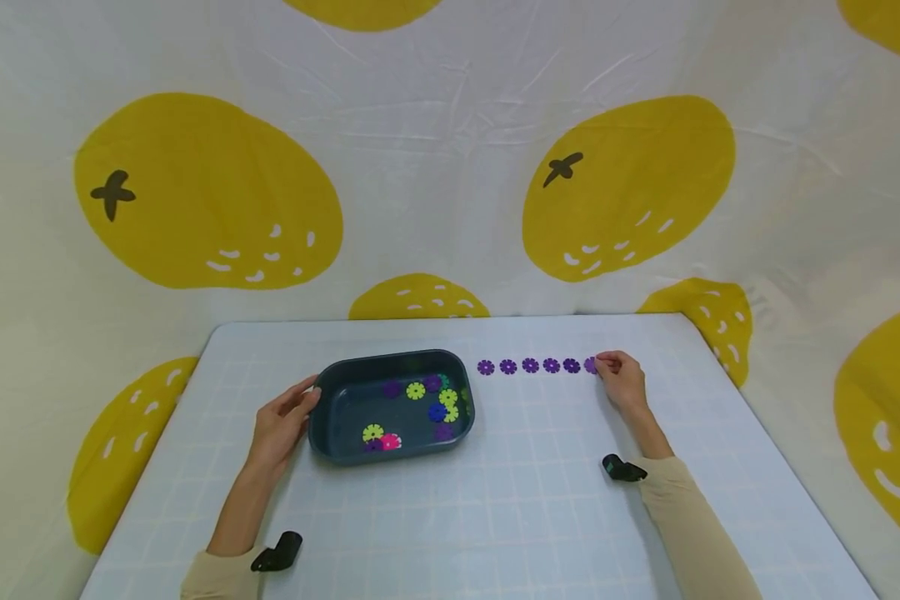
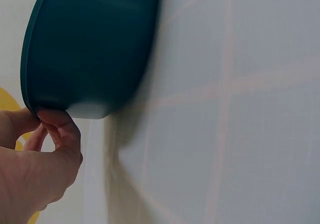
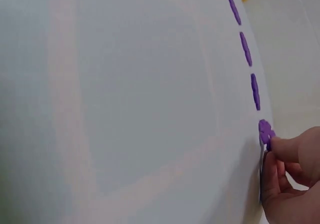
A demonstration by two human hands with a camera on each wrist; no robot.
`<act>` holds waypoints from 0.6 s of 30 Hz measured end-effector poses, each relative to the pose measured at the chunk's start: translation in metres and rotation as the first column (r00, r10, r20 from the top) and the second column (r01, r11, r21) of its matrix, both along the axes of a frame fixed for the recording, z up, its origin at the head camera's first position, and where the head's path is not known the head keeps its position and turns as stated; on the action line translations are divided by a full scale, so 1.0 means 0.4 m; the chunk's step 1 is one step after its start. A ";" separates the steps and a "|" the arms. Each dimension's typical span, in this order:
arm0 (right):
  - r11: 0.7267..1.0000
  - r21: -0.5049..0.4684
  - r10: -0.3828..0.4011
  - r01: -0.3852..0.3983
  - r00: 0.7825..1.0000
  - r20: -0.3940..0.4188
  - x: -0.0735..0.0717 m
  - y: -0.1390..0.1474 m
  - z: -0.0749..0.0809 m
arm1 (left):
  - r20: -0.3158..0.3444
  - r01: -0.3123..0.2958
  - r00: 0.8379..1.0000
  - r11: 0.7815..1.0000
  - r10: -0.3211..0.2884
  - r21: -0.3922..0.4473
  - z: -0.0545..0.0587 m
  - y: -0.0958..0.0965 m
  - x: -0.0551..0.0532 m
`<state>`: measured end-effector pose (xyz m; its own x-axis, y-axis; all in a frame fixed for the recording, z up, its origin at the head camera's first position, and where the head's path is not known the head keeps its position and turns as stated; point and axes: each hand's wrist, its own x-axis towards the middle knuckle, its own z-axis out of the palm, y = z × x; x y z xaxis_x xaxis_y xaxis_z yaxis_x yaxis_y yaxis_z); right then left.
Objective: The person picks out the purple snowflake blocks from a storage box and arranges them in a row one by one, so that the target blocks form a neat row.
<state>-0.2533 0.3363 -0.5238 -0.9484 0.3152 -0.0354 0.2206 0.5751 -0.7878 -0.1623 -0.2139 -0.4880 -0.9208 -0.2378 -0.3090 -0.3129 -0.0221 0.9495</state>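
Observation:
A dark teal plastic tray [image 1: 337, 450] stands left of the table's middle. Its left rim is pinched between the thumb and fingers of my left hand [image 1: 279, 429], as the left wrist view [image 2: 50, 154] also shows. Inside lie several flower-shaped discs in yellow-green, purple, blue and pink, such as a yellow-green disc [image 1: 416, 391]. Right of the tray runs a straight row of purple discs [image 1: 530, 366]. At the row's right end my right hand [image 1: 624, 382] pinches a purple flower disc [image 3: 265, 131], tilted up off the cloth at one edge. My fingertips hide part of it.
A pale checked cloth [image 1: 510, 517] covers the table. Behind hangs a white curtain with large yellow fruit prints [image 1: 210, 192]. A black wrist camera [image 1: 277, 552] sits at the left sleeve, another black camera [image 1: 622, 468] at the right one.

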 end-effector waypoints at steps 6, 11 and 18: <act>0.999 0.024 0.031 -0.030 0.999 -0.031 -0.005 -0.013 0.006 | 0.002 0.002 1.000 1.000 -0.002 0.002 0.006 0.001 -0.001; 0.996 0.079 0.060 -0.052 0.992 -0.110 -0.008 -0.023 0.002 | 0.001 -0.005 1.000 1.000 0.005 0.011 0.002 -0.002 -0.003; 0.997 0.069 0.042 -0.035 0.994 -0.106 -0.009 -0.018 -0.010 | -0.001 0.002 1.000 1.000 -0.002 0.019 -0.003 -0.001 0.001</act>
<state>-0.2569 0.3290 -0.5277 -0.9570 0.2768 0.0870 0.1138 0.6339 -0.7650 -0.1621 -0.2144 -0.4891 -0.9214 -0.2303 -0.3130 -0.3125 -0.0397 0.9491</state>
